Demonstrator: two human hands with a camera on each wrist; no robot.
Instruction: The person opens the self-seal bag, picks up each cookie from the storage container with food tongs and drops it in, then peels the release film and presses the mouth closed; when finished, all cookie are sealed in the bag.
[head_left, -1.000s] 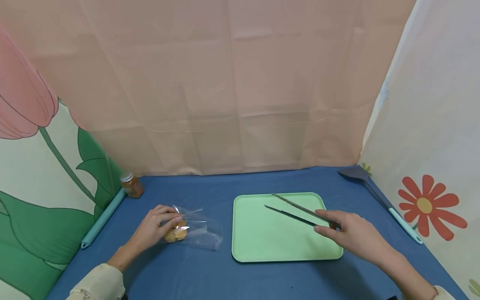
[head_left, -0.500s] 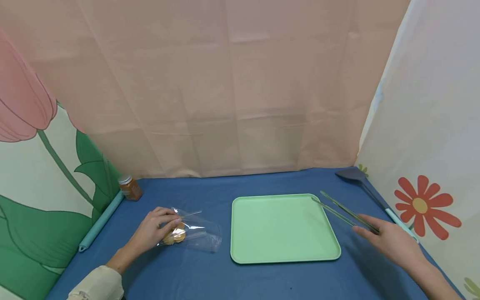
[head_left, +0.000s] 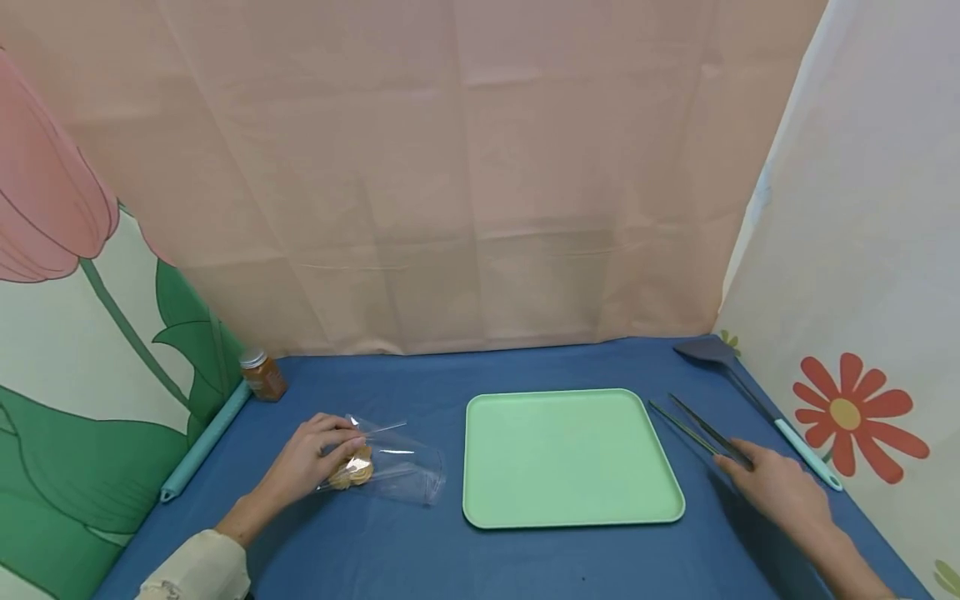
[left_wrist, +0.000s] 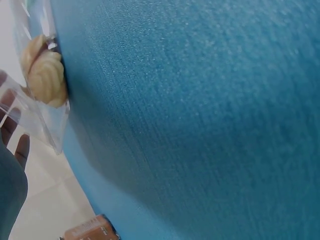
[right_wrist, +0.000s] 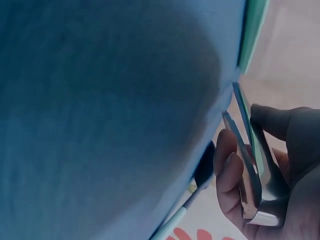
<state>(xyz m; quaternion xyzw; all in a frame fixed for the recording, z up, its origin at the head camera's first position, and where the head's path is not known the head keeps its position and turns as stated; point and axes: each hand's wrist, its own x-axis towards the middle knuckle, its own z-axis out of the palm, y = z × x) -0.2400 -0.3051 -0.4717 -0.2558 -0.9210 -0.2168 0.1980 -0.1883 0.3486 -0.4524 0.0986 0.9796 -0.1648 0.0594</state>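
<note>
My left hand (head_left: 311, 458) pinches the edge of a clear plastic bag (head_left: 408, 471) on the blue cloth. Swirled golden cookies (left_wrist: 47, 77) lie inside the bag, close by my fingers. To the right of the green tray (head_left: 573, 458), my right hand (head_left: 783, 492) holds metal tongs (right_wrist: 265, 195) between thumb and fingers. The tips of the tongs are apart, with nothing between them, and point toward the tray's right edge. Whether those tips touch the cloth, I cannot tell.
A dark spatula with a pale handle (head_left: 810, 454) lies along the right wall. At the back left stands a jar (head_left: 264, 377) with a silver lid, beside a teal roll (head_left: 204, 443). A beige sheet (head_left: 465, 183) hangs behind the table.
My right hand has carried the tongs from above the tray to the cloth on its right, and lowered them. My left hand stays on the bag, nearly still.
</note>
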